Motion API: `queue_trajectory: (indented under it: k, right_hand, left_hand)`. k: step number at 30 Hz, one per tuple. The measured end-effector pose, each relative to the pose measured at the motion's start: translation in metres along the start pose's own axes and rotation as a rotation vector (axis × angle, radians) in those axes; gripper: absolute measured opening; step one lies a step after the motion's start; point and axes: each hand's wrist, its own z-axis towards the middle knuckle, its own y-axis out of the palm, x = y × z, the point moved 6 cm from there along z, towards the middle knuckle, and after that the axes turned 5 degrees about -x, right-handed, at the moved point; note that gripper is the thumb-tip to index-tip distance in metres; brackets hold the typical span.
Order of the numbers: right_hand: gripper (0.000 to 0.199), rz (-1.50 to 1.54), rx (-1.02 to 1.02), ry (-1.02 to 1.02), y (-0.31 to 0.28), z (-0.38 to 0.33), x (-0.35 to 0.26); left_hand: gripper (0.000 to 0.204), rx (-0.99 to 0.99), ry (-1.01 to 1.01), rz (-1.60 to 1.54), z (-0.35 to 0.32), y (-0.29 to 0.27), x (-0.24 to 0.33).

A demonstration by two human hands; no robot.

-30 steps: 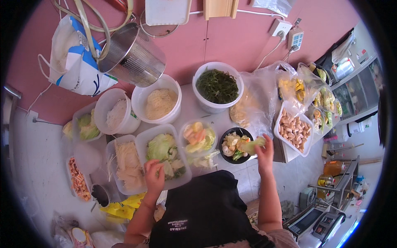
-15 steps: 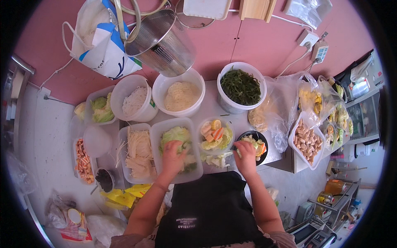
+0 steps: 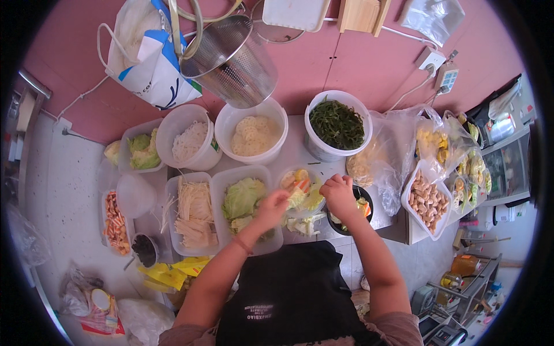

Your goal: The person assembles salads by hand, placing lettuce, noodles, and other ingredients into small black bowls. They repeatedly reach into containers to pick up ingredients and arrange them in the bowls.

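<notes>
My left hand is above the right edge of a clear tub of lettuce, fingers drawn together and slightly blurred. Whatever they may hold cannot be made out. Beside its fingertips is a round clear bowl of leafy greens, orange-and-white pieces and a yellow chunk. My right hand hovers between that bowl and a black bowl, its fingertips pinched; their contents are hidden. The hand partly covers the black bowl, which contains mixed vegetables and an orange piece. Pale cut leaves lie just below the clear bowl.
Enoki mushrooms fill a tub at left. Behind stand buckets of white noodles, pale round slices and dark green strips. A tray of brown pieces and plastic bags are at right. A perforated metal strainer hangs above.
My left hand has come out of the lettuce tub and moved right, toward the clear bowl. My right hand has risen slightly up and left, off the black bowl's contents.
</notes>
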Motion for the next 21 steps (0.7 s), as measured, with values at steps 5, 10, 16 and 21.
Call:
queue_trajectory:
  k: [5,10,16,21]
  right_hand:
    - [0.015,0.335,0.074,0.019,-0.035,-0.005,0.017]
    - [0.027,0.326,-0.111,0.031,-0.048,0.016,-0.002]
    - [0.041,0.432,0.099,0.035,-0.024,0.004,-0.019]
    - [0.026,0.603,0.247,0.221,-0.009,-0.044,-0.008]
  left_hand:
    - [0.017,0.060,-0.069,-0.339,-0.005,-0.018,0.002]
    - [0.018,0.104,-0.054,-0.391,0.004,-0.003,-0.009]
    - [0.028,0.370,0.235,0.414,-0.014,-0.025,0.040]
    - [0.048,0.443,-0.028,0.654,-0.051,-0.114,0.000]
